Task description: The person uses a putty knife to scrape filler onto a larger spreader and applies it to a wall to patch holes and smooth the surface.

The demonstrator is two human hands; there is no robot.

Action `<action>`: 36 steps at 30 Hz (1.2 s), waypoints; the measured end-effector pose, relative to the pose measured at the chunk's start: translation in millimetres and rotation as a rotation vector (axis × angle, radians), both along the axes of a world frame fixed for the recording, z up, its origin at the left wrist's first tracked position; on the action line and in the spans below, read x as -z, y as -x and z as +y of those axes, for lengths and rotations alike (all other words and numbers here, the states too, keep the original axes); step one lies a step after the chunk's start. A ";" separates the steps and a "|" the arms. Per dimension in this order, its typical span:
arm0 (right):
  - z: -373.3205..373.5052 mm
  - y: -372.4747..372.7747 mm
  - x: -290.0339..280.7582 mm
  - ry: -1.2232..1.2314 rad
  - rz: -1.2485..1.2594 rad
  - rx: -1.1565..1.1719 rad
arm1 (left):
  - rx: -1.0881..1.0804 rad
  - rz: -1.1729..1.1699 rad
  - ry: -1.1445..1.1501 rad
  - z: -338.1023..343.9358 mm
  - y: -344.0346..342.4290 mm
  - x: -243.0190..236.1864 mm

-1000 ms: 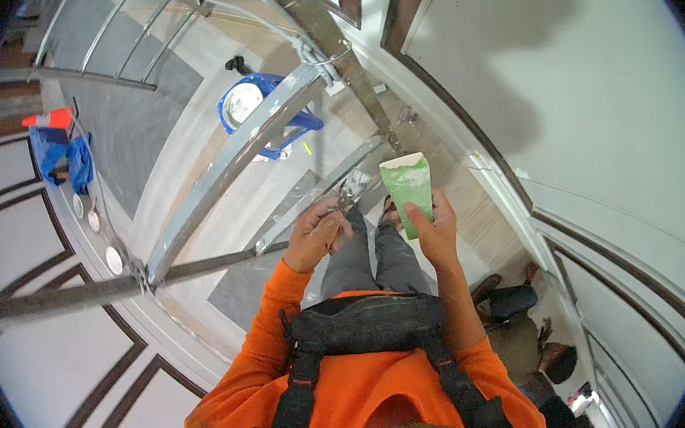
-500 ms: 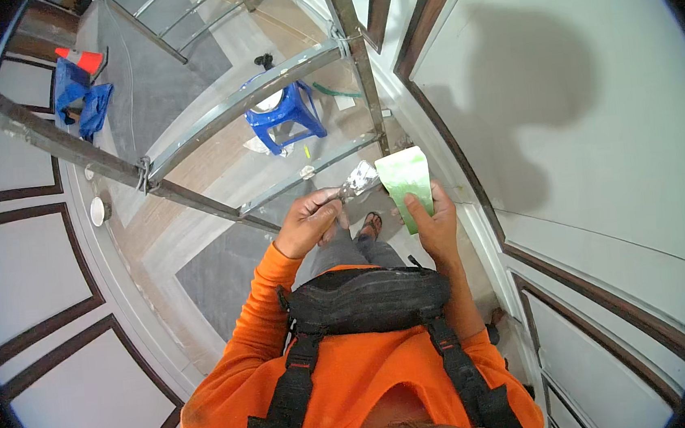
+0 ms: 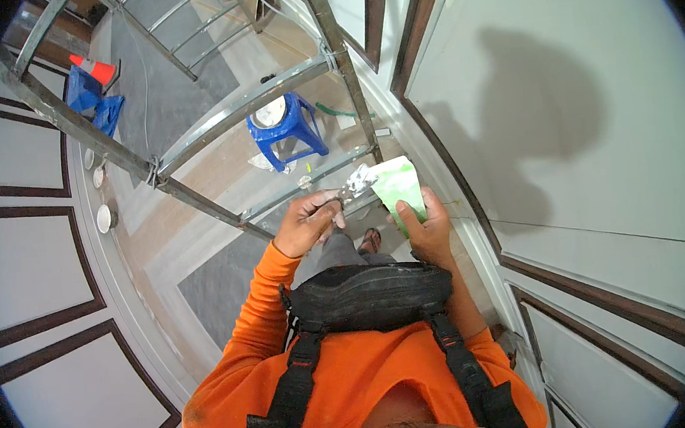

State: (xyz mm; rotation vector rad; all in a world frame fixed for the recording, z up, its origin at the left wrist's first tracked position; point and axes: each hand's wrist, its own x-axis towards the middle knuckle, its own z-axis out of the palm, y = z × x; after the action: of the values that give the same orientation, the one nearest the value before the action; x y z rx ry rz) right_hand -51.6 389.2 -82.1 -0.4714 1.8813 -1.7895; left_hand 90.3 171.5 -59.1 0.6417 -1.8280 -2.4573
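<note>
My left hand [image 3: 311,222] is closed around a putty knife [image 3: 357,182], whose blade carries white paste and points up to the right. In my right hand [image 3: 430,224] is a pale green flat spreader [image 3: 398,183], pinched with the thumb on its face and the fingers behind. White paste smears its upper part. The knife's tip meets or nearly meets the spreader's left edge; I cannot tell if they touch. Both hands are in front of the black bag [image 3: 366,297] on my chest.
Metal scaffold bars [image 3: 244,112] cross ahead of me. Beyond them a blue stool [image 3: 290,129] bears a white-filled tub [image 3: 271,113]. A panelled white wall [image 3: 551,171] rises close on my right. At far left are white bowls [image 3: 107,218], a blue sheet [image 3: 108,114] and an orange cone [image 3: 98,70].
The spreader has tilted and dropped slightly, and its face shows more white. The knife stays near its edge. My view has shifted a little; both hands keep their hold.
</note>
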 end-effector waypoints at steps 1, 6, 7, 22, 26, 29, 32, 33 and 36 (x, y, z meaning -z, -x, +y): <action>-0.9 -1.9 -2.9 0.031 -0.040 0.011 | -0.003 0.011 -0.012 0.0 1.9 -1.2; -0.6 -3.5 -23.2 0.054 -0.098 -0.016 | 0.007 0.034 -0.032 -2.3 7.2 -1.4; -0.1 -3.1 -23.8 0.047 -0.070 -0.009 | 0.004 0.035 -0.024 -2.4 7.4 -0.7; 2.9 1.7 -1.7 -0.096 0.219 -0.050 | 0.086 0.122 -0.127 23.1 31.5 -29.6; 8.5 15.6 -12.8 0.146 -0.019 0.050 | -0.032 0.178 -0.172 18.2 26.2 -13.7; 10.8 19.9 -28.1 0.194 -0.057 0.082 | -0.020 0.134 -0.179 16.3 25.3 -7.3; 12.7 23.7 -32.9 0.209 -0.075 0.129 | -0.013 0.124 -0.172 16.7 28.1 -4.4; 13.9 23.7 -36.4 0.224 -0.112 0.161 | -0.031 0.139 -0.159 18.0 29.2 -4.5; 18.9 30.3 -49.3 0.187 -0.112 0.200 | -0.066 0.177 -0.123 15.8 31.3 -0.7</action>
State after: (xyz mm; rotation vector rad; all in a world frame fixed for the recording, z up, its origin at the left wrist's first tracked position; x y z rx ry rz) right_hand -81.9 408.1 -32.7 -0.2479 1.7446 -2.0891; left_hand 59.0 187.3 -58.4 0.4626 -1.5787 -2.5082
